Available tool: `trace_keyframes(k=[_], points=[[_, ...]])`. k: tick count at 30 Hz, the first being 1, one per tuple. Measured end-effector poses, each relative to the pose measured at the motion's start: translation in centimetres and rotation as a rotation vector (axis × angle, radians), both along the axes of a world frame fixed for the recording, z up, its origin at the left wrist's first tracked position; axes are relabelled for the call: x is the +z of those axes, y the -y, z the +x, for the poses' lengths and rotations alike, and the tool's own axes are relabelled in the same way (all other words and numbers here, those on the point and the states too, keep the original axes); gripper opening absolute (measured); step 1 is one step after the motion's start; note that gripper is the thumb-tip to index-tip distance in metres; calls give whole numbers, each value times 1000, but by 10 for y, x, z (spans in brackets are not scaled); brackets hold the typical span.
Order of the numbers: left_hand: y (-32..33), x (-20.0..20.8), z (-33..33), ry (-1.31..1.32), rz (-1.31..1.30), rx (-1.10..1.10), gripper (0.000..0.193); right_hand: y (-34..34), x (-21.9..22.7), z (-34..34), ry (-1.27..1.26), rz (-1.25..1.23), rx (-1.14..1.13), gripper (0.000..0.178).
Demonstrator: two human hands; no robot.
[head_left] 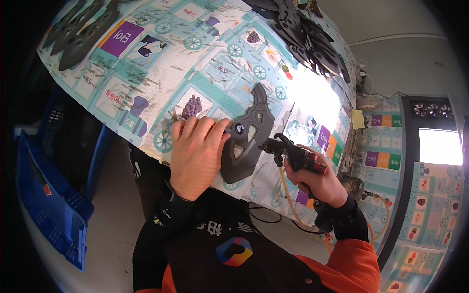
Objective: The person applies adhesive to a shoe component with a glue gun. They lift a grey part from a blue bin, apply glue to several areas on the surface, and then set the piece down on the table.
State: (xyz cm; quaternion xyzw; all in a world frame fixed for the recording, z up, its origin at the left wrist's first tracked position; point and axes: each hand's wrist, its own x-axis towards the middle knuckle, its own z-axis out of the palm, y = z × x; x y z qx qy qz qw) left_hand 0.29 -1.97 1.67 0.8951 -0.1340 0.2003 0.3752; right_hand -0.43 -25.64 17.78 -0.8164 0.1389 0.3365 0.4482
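Observation:
A flat dark grey part with cut-out openings [254, 140] lies on the patterned table cover, its narrow curved end pointing away from me. My left hand [196, 156] is at its left edge, fingers bent and together. Thumb and index finger close on that edge beside a small round spot [239, 128]. In my right hand [320, 179] is a spray gun [295, 155], black with a red portion, its nozzle pointing left at the part's right edge from a short gap. A yellow hose [288, 198] hangs from the gun. My grip partly hides the gun's handle.
Similar dark grey parts lie in a row [85, 34] at the far left and in a heap [308, 41] at the far right. Blue plastic crates [53, 205] stand left below the table edge. A dark-framed doorway [413, 146] and papered wall are at right.

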Motion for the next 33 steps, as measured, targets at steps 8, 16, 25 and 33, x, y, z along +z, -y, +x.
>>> trace_keyframes(k=[8, 16, 25, 33], points=[[1, -1, 0, 9, -5, -1, 33, 9, -3, 5, 2, 14, -63, 19], [0, -3, 0, -3, 16, 3, 33, 15, -13, 11, 84, 41, -69, 20], [1, -1, 1, -1, 7, -1, 33, 26, -21, 14, 156, 88, -61, 16], [0, 0, 1, -12, 16, 1, 33, 24, -20, 21, 133, 99, -138, 18]])
